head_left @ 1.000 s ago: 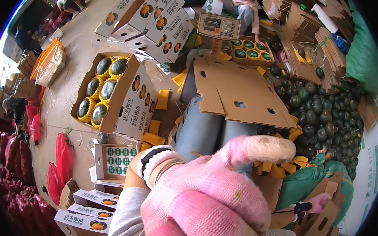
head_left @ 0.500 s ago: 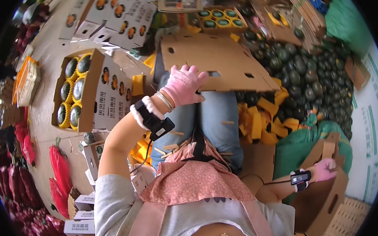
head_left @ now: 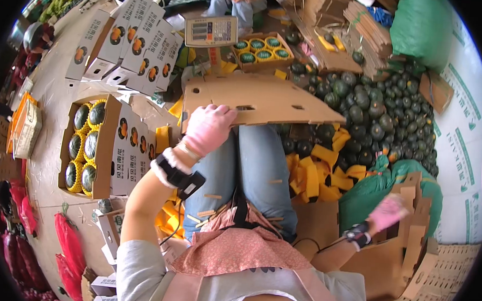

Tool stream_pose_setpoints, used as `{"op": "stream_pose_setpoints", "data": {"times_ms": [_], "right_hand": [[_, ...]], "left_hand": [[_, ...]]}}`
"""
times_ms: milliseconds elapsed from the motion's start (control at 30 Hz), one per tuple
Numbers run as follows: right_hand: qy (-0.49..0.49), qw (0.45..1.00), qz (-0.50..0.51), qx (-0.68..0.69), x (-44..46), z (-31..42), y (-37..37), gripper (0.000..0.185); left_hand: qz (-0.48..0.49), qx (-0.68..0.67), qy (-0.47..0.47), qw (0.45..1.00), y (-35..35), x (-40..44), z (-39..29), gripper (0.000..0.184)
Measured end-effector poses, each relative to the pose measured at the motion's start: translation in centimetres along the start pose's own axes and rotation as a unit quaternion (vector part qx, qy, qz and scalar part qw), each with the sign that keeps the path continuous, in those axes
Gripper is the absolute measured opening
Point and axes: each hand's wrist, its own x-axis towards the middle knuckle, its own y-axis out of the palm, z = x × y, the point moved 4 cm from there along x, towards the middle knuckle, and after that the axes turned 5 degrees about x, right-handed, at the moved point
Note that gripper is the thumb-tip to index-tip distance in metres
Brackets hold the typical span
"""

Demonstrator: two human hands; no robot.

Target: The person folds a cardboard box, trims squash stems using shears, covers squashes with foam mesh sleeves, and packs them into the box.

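Head view, A: State the position of the left hand [head_left: 209,129].

B: The left hand, gloved in pink, was at the near edge of a cardboard sheet [head_left: 277,95], beside a cut slot. Its fingers were bent and set together on top of the edge. The thumb was hidden, so whether the hand gripped the sheet could not be told.

A: Specify the location of the sheet.

B: It was ahead of the lap, with its near edge above the legs [head_left: 212,171] and the knees covered. A scale [head_left: 210,31] stood beyond its far edge.

A: Report the right hand [head_left: 389,213].

B: It was extended to the right, near an open box [head_left: 375,263] and a green bag [head_left: 362,194]. Motion blur covered the fingers; how far they were spread, and what if anything they held, could not be told.

A: List the adjacent items.

B: A box [head_left: 107,148] on the left contained six pumpkins [head_left: 90,144] in yellow nets. A second box [head_left: 268,65] with six labelled pumpkins was located beyond the sheet. Yellow padding [head_left: 311,177] lay right of the legs, near a large pumpkin pile [head_left: 365,108].
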Motion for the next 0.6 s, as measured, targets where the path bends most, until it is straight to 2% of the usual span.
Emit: {"op": "stream_pose_setpoints", "data": {"times_ms": [67,100,133,167,200,233,267,333,367,400,433,467,500,533,567,600], "right_hand": [[0.185,0.972,0.001,-0.142,-1.8,-7.9,0.5,0.038],[0.273,0.939,0.022,-0.21,-2.9,-11.8,0.8,0.051],[0.388,0.898,0.009,-0.209,-5.5,-14.5,3.4,0.061],[0.386,0.843,0.226,-0.298,-3.7,-18.2,0.7,0.066],[0.514,0.803,0.236,-0.186,-4.1,-19.6,2.2,0.072],[0.633,0.733,0.229,-0.098,-4.6,-20.6,3.8,0.078],[0.67,0.68,0.261,-0.142,-6.2,-19.5,6.9,0.08],[0.471,0.663,0.49,-0.314,-6.7,-20.1,8.5,0.084],[0.46,0.651,0.491,-0.353,-7.9,-20.2,10.3,0.089],[0.435,0.662,0.448,-0.414,-8.7,-20.7,9.9,0.09],[0.428,0.635,0.454,-0.455,-10.1,-20.3,11.1,0.09],[0.42,0.604,0.46,-0.498,-11.4,-19.7,12.5,0.091],[0.337,0.567,0.497,-0.563,-12.4,-18.8,13.7,0.09],[0.359,0.579,0.484,-0.549,-12.5,-18.9,12.6,0.089],[0.378,0.593,0.471,-0.532,-12.4,-19.7,11.1,0.089],[0.394,0.605,0.46,-0.517,-12.4,-20.4,9.9,0.089]], "left_hand": [[-0.014,0.005,0.014,1.0,-3.2,-0.7,0.6,0.017],[0.025,0.014,0.027,0.999,-4.8,-1.3,0.7,0.023],[0.066,0.024,0.04,0.997,-6.3,-2.5,0.6,0.031],[0.062,0.044,0.086,0.993,-7.8,-4.3,0.4,0.033],[0.059,0.068,0.134,0.987,-9.1,-6.1,0.1,0.035],[0.06,0.064,0.165,0.982,-10.6,-7.7,-0.6,0.037],[0.067,0.062,0.199,0.976,-11.8,-9.5,-1.2,0.04],[0.132,0.051,0.204,0.969,-11.0,-13.8,-2.1,0.04],[0.186,0.007,0.181,0.966,-10.2,-15.1,-2.7,0.041],[0.241,-0.041,0.155,0.957,-9.2,-16.6,-2.8,0.043],[0.312,-0.15,0.154,0.925,-8.0,-18.6,-1.9,0.047],[0.336,-0.232,0.127,0.904,-6.4,-19.4,-0.5,0.056],[0.358,-0.311,0.096,0.875,-4.9,-19.9,0.8,0.066],[0.269,-0.297,-0.047,0.915,-4.7,-18.9,2.9,0.064],[0.162,-0.3,-0.189,0.921,-4.7,-18.3,4.9,0.062],[0.07,0.026,-0.181,0.981,-5.5,-16.7,6.3,0.059]]}}
